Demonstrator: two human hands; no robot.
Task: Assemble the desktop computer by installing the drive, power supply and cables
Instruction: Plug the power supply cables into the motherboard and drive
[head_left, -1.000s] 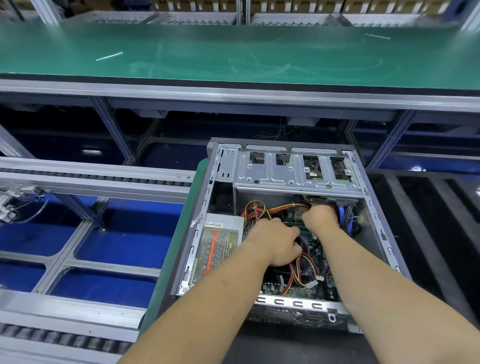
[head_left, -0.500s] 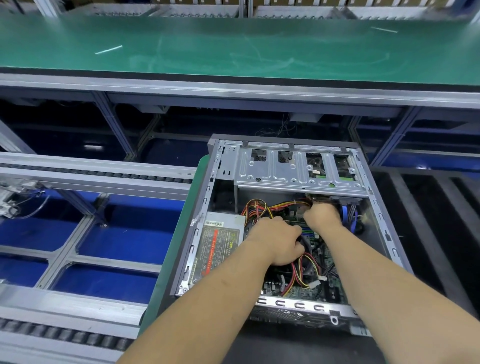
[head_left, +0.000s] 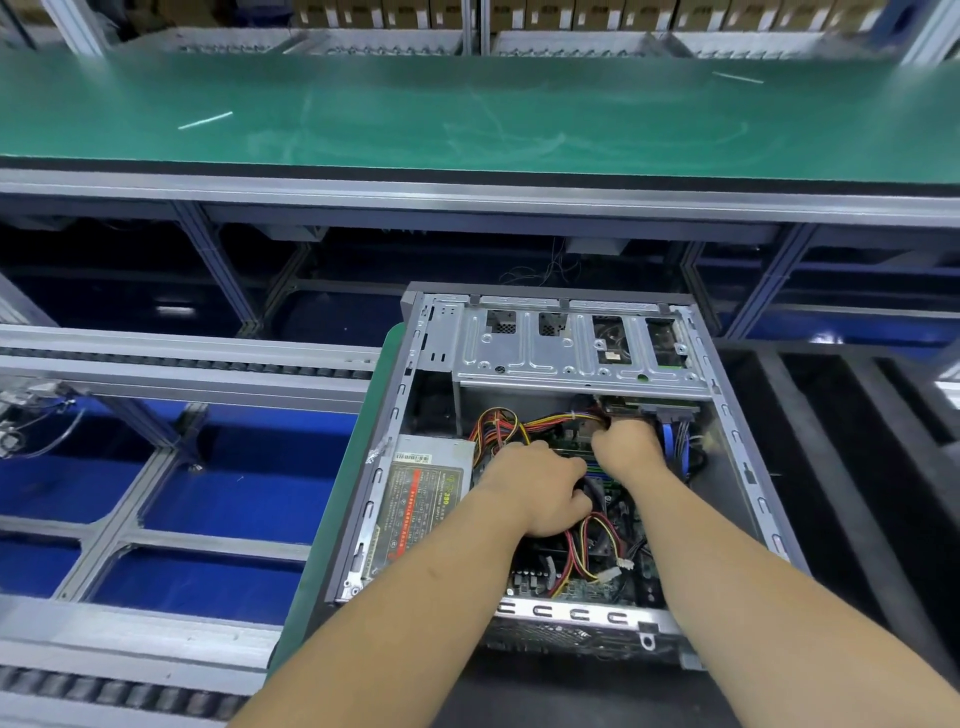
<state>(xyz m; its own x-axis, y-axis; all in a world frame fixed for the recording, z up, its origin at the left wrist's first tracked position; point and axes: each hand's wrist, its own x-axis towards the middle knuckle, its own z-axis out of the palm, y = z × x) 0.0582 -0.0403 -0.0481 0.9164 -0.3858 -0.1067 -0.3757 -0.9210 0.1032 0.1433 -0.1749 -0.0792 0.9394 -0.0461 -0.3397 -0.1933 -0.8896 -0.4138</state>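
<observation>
Open computer case (head_left: 737, 467) is laid flat. Inside it, wires (head_left: 550, 421) are grasped by right hand (head_left: 626, 447); left hand (head_left: 535, 491) fingers are curled among cables, hold unclear. Power supply (head_left: 421, 499) is seated left.

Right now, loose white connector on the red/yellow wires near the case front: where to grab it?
Pinch the white connector across its plastic body, not the wires, coming from above through the open case side. It lies free on the board, clear of both hands, its wires trailing back toward the left hand.
</observation>
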